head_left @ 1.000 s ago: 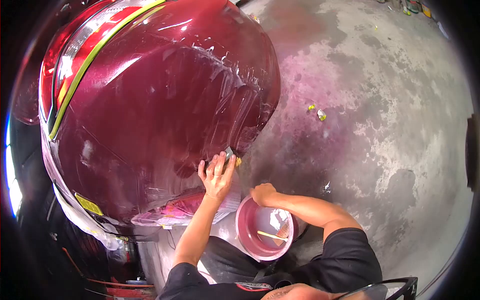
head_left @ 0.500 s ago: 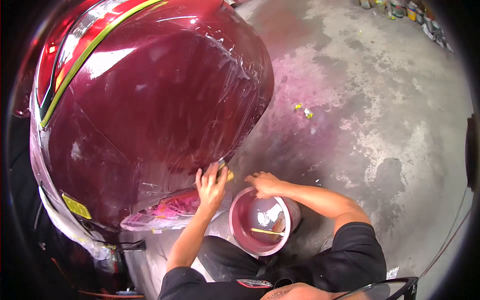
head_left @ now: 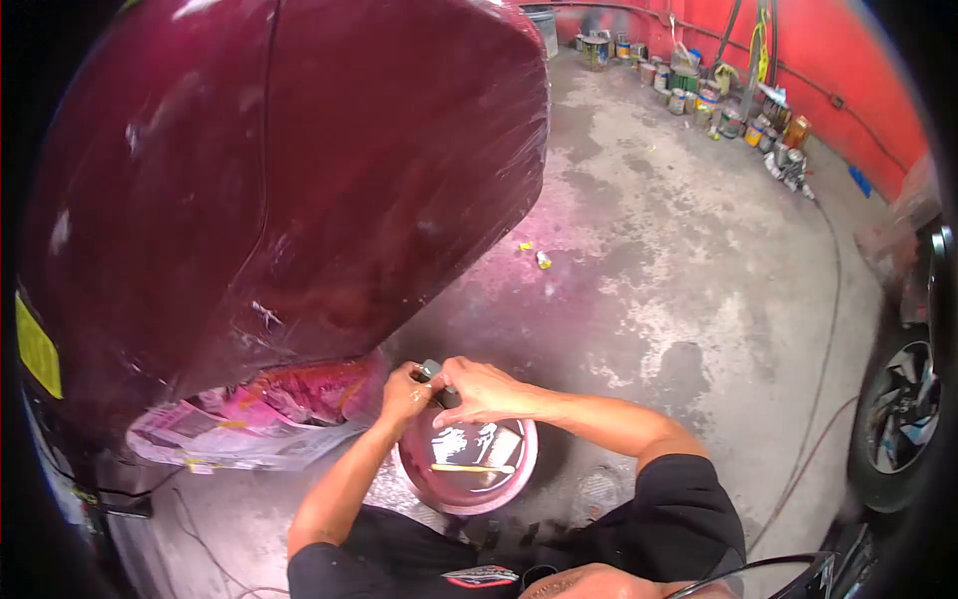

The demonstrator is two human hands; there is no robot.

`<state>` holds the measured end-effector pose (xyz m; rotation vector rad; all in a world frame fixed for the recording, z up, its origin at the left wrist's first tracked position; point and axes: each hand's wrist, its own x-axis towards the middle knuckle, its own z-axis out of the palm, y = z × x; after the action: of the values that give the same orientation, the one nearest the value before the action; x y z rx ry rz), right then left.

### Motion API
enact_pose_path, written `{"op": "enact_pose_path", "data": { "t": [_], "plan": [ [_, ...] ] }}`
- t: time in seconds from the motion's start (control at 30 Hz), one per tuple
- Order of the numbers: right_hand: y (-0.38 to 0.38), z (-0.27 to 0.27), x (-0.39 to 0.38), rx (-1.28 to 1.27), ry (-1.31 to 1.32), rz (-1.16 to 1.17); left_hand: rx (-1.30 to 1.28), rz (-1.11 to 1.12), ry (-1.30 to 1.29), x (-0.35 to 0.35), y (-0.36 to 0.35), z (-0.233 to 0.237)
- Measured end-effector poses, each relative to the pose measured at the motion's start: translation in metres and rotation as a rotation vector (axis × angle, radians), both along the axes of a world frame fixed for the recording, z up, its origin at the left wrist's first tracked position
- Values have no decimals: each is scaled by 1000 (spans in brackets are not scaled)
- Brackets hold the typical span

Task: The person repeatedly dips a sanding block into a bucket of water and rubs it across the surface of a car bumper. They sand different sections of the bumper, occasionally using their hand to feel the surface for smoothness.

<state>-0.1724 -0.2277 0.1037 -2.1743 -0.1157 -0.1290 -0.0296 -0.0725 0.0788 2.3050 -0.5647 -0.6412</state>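
The left hand [head_left: 406, 393] has come away from the dark-red painted car panel [head_left: 384, 180], and now its fingers and those of the right hand [head_left: 481, 389] together grasp the small grey pad [head_left: 431, 368] by the round pink plastic bucket [head_left: 417, 482], so the rubbing seems paused.

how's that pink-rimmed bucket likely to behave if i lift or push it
The pink-rimmed bucket is probably fairly heavy, since glossy reflections inside suggest liquid. A shove would likely make that liquid slosh, and its open top could let some spill. The yellow stick inside may slide about too, as nothing visible fastens it.
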Motion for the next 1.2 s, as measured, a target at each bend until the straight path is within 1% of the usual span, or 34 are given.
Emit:
{"op": "enact_pose_path", "data": {
  "t": [0.03,0.1,0.13,0.17,0.2,0.23,0.27,0.3,0.33,0.37,0.4,0.43,0.47,0.5,0.53,0.57,0.6,0.63,0.67,0.7,0.73,0.77,0.8,0.83,0.87,0.9,0.93,0.97,1.0,1.03,1.07,1.1,1.17,1.2],
  "plan": [
    [8,1,1,-23,28,-3,5,26,55,0,3,-4],
    [22,-1,7,-238,64,-42,-30,62,260,4,5,-16],
    [26,-11,9,-316,-51,-55,-46,62,275,5,6,-21],
    [29,-19,13,-329,-40,-47,-104,91,372,6,8,-26],
    [32,-27,18,-351,64,-34,-164,122,470,8,10,-30],
    [35,-35,21,-375,172,-19,-181,132,486,13,12,-33],
    [38,-44,21,-394,186,-5,-136,-67,531,21,16,-34],
    [40,-51,20,-386,265,55,-97,-268,567,29,20,-39],
    [40,-58,19,-381,347,115,310,-575,-168,37,20,-70],
    [45,-64,19,-397,365,130,291,-564,-150,24,19,-44],
    [55,-69,21,-539,545,227,307,-570,-166,3,16,16],
    [65,-76,22,-672,720,317,329,-585,-189,-8,13,50],
    [74,-86,23,-669,725,307,230,-588,-188,-7,9,47],
    [83,-98,25,-728,808,323,227,-599,-195,-3,8,35],
    [87,-108,29,-785,891,337,123,-617,-308,2,6,16],
    [87,-113,34,-780,892,318,16,-637,-419,6,5,1],
    [88,-115,36,-803,909,363,51,-664,-492,8,6,-9],
    [88,-118,36,-823,926,408,48,-688,-496,10,8,-22],
    [86,-103,38,-809,931,388,40,-596,-482,13,13,-36],
    [78,-69,41,-690,910,392,32,-501,-467,18,15,-46],
    [63,-41,43,-571,889,400,31,-520,-462,25,16,-51],
    [40,-24,41,-356,671,338,106,-520,-229,34,17,-55],
    [21,19,36,-255,537,258,189,-512,-2,40,17,-57],
    [0,47,29,-97,388,182,209,-521,-13,40,18,-57],
    [-20,68,23,-54,279,81,154,-500,-28,37,24,-58],
    [-40,63,17,-34,14,-55,104,-477,-50,36,31,-59],
    [-44,98,7,50,26,-253,69,-513,-62,39,33,-66],
    [-56,90,11,52,-238,-463,44,-549,-170,41,37,-77],
    [-63,87,18,156,-468,-703,53,-543,-179,38,39,-74],
    [-77,83,29,377,-545,-883,63,-541,-189,35,40,-70],
    [-90,71,40,464,-761,-966,95,-549,-208,34,42,-74],
    [-94,72,40,503,-776,-979,72,-542,-227,34,45,-79],
    [-101,78,35,766,-918,-1206,90,-535,-265,40,48,-79],
    [-92,98,23,857,-840,-1299,80,-513,-241,40,48,-77]
  ]
}}
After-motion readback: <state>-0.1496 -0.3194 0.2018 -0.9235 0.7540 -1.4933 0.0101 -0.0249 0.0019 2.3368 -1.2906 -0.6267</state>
